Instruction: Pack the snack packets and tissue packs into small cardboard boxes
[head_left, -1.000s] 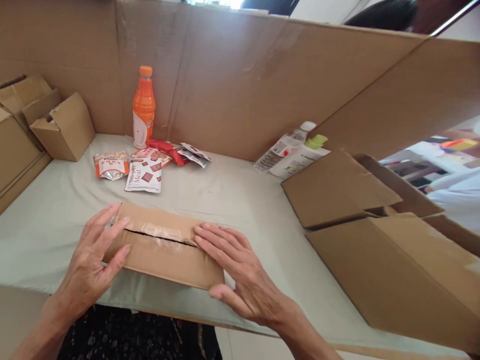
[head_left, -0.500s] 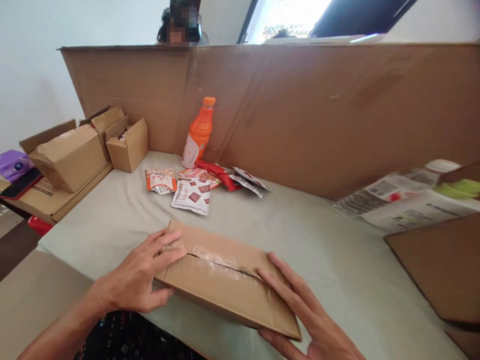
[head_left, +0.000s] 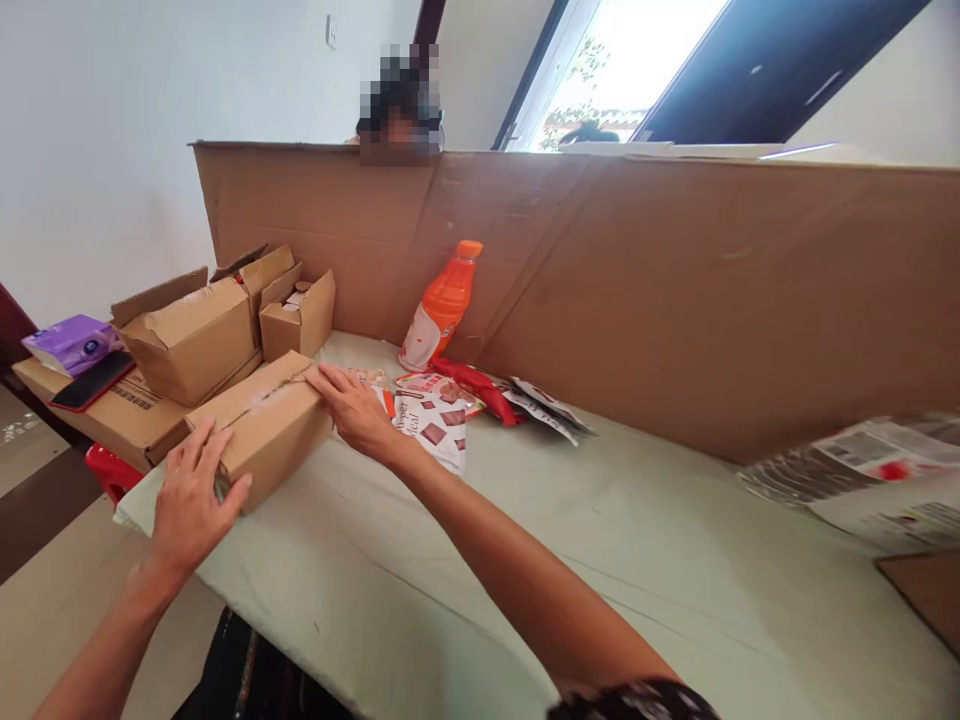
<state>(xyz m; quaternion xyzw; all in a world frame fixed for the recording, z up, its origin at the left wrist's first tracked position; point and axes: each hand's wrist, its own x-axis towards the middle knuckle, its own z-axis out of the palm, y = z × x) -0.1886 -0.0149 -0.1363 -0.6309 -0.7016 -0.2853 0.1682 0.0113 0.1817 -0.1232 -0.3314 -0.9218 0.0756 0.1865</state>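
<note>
A taped cardboard box (head_left: 274, 440) is at the left part of the table, its closed top seam facing up. My left hand (head_left: 196, 490) grips its near left end, thumb on the side facing me and fingers at the top edge. At the far right end, my right hand (head_left: 352, 405) presses against the box with its fingers over the corner. Just past my right hand lie snack pouches: a white one with brown squares (head_left: 435, 430) and a partly hidden orange and white one (head_left: 381, 385). Whether the box touches the tabletop is unclear.
Open cardboard boxes (head_left: 199, 340) stand at the left beside a purple pack (head_left: 75, 345) and a phone (head_left: 94, 380). An orange bottle (head_left: 442, 310) leans near the cardboard partition (head_left: 675, 300). Beyond it sits a person (head_left: 401, 110). A clear plastic package (head_left: 862, 480) lies right.
Both hands have carried the box from the front middle of the table to the left side, turning it. The camera view has shifted left.
</note>
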